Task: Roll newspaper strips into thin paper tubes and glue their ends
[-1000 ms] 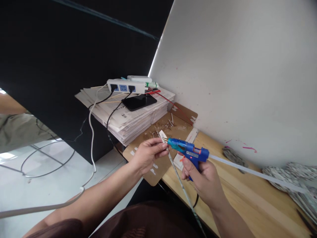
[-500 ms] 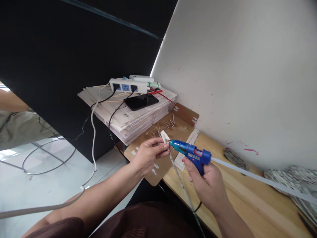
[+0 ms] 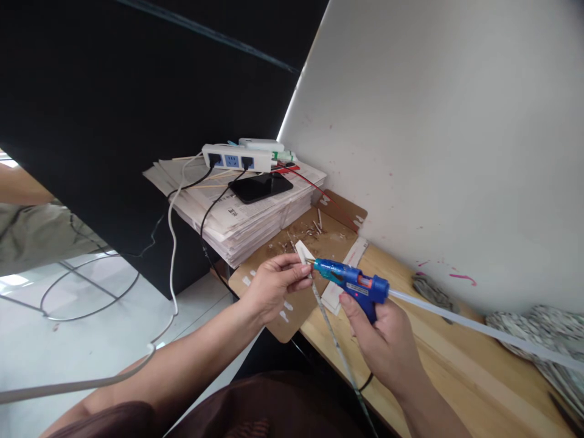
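My left hand (image 3: 276, 285) pinches a long, thin paper strip (image 3: 336, 345) near its flat white upper end (image 3: 303, 249); the rest slants down toward my lap. In my right hand (image 3: 390, 337) is a blue hot glue gun (image 3: 350, 281), my fingers wrapped round its handle. The gun's metal nozzle points left and meets the white end beside my left fingertips; whether it touches the paper I cannot tell. A long translucent glue stick (image 3: 460, 322) sticks out of the gun's back. A small pink light glows on the gun's side.
A stack of newspapers (image 3: 255, 228) bears a power strip (image 3: 236, 159) and a black phone (image 3: 261, 187). Scraps lie on a brown board (image 3: 335, 228) on the wooden table (image 3: 438, 371). White and black cords hang at left. Another person's arm (image 3: 22, 185) shows far left.
Almost nothing differs. The glue gun stays at the white end of the paper strip, and my right thumb has shifted very slightly on the handle.
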A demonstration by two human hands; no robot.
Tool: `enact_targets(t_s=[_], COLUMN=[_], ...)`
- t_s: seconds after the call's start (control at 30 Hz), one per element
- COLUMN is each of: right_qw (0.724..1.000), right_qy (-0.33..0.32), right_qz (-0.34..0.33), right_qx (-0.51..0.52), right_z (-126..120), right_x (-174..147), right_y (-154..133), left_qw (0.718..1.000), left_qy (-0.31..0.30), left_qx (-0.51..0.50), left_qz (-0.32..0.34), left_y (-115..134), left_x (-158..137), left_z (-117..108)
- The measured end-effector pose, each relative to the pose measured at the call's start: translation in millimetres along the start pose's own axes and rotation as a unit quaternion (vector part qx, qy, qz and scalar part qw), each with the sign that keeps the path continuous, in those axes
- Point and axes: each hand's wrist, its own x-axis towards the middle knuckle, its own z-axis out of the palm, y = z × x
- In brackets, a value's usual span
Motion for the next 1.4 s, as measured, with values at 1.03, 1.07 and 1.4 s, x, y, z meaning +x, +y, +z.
enact_targets(t_s=[1.03, 1.07, 1.4], right_qw=[0.999, 0.999, 0.981], right_qy=[0.012, 0.014, -0.026], right_qz=[-0.031, -0.026, 0.088], right_qx=[-0.027, -0.018, 0.169], right_z=[-7.3, -7.6, -2.7], right_x=[2.4, 2.3, 6.1], right_y=[-7.6, -9.0, 1.2], left_qw=[1.000, 1.000, 1.000], left_qy=[0.007, 0.009, 0.013], left_qx=[0.002, 0.000, 0.003], left_qz=[0.003, 0.003, 0.005], left_y=[-0.6, 0.0, 2.8], left_x=[2.2, 2.5, 0.7], left_z=[-1.0, -1.2, -1.1])
